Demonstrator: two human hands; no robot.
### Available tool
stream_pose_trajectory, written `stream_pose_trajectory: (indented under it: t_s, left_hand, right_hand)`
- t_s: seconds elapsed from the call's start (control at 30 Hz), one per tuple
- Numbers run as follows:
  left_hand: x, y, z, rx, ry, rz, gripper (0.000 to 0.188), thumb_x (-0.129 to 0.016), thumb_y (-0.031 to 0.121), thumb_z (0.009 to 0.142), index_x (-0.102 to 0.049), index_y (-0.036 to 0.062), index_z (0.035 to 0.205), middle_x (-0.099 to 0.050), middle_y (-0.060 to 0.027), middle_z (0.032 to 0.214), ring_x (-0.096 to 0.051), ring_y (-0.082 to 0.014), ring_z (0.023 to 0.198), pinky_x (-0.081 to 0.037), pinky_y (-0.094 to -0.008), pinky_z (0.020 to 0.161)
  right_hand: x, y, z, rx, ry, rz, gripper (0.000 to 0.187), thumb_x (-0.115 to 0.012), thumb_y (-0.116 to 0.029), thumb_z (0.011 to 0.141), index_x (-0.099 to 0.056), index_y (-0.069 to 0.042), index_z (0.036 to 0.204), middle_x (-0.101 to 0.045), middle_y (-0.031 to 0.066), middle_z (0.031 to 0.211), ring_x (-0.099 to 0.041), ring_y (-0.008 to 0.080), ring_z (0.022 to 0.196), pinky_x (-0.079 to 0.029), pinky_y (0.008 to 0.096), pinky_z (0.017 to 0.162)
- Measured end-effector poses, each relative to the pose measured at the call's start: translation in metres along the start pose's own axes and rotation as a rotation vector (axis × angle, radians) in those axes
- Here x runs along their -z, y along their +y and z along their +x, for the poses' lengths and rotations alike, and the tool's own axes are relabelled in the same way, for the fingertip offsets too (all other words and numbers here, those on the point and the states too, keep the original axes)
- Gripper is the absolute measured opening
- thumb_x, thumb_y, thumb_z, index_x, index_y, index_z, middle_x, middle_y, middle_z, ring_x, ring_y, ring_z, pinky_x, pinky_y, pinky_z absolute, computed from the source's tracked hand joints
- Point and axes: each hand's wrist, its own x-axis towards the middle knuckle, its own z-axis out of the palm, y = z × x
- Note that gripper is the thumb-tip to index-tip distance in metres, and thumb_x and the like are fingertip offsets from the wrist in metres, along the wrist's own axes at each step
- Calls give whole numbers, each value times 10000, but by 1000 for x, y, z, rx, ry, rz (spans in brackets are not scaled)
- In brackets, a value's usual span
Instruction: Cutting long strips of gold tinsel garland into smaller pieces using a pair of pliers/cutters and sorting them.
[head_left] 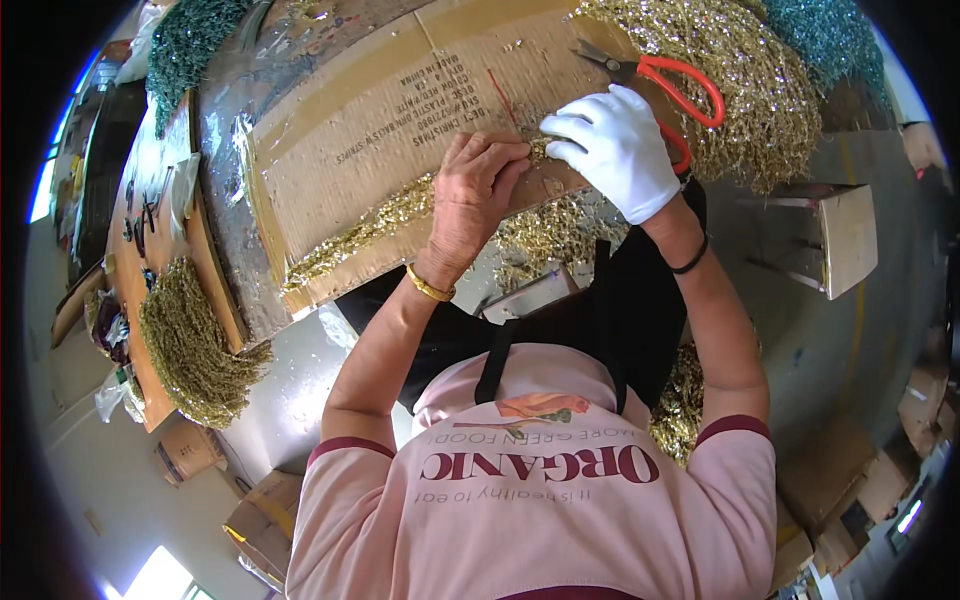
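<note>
A thin strand of gold tinsel garland runs along the near edge of a flat cardboard sheet. My bare left hand, with a gold bracelet at the wrist, pinches the strand's right part between thumb and fingers. Close to its right, my right hand wears a white glove, its fingers curled down on the same strand; the fingertips partly hide the tinsel. Scissors with red handles lie on the cardboard beyond the glove, their blades apart and pointing left. A short red thread lies between the hands and the scissors.
Heaped gold tinsel covers the table's right side, with blue-green tinsel behind. More gold tinsel hangs below the near edge. A teal bundle lies far left, a gold bundle nearer. A stool stands right.
</note>
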Motion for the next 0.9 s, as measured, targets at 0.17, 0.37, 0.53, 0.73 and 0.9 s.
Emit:
stream_pose_trajectory:
  t_s: [0.17, 0.37, 0.53, 0.73, 0.9]
  left_hand:
    - [-3, 3, -1, -44, -3, 51, 152, -652, 30, 692, -624, 65, 837, -599, -36, 880, -529, -239, 800, -452, -323, 728]
    - [-6, 1, 0, -77, -8, 66, 152, -652, 24, 686, -622, 60, 830, -590, -32, 864, -524, -232, 794, -451, -325, 720]
    - [-5, 1, -2, -68, 18, 58, 143, -653, 26, 686, -623, 59, 822, -589, -33, 856, -528, -232, 782, -451, -325, 716]
    - [-6, -1, -2, -47, 28, 42, 149, -654, 26, 690, -606, 62, 827, -582, -54, 827, -530, -248, 761, -449, -339, 703]
    - [-6, 0, -1, -9, 32, 14, 153, -653, 20, 684, -573, 62, 808, -570, -71, 801, -527, -262, 759, -445, -350, 696]
  right_hand:
    - [0, -1, -3, 26, 50, -2, 164, -657, -225, 702, -648, -159, 852, -585, -27, 904, -544, 152, 918, -323, 406, 934]
    - [18, 0, 3, -35, 152, 58, 199, -692, -224, 689, -652, -125, 857, -602, 23, 951, -566, 195, 862, -416, 350, 828]
    - [46, 24, -28, -406, 103, -183, 437, -719, -238, 676, -581, -33, 1036, -577, 130, 1020, -564, 290, 922, -461, 363, 795]
    - [48, 44, -24, -364, 36, -193, 492, -699, -282, 698, -552, -48, 1106, -558, 149, 1056, -546, 301, 961, -440, 371, 840]
    - [53, 56, -23, -414, -85, -191, 548, -705, -297, 676, -535, -40, 1130, -552, 172, 1057, -544, 316, 965, -443, 387, 832]
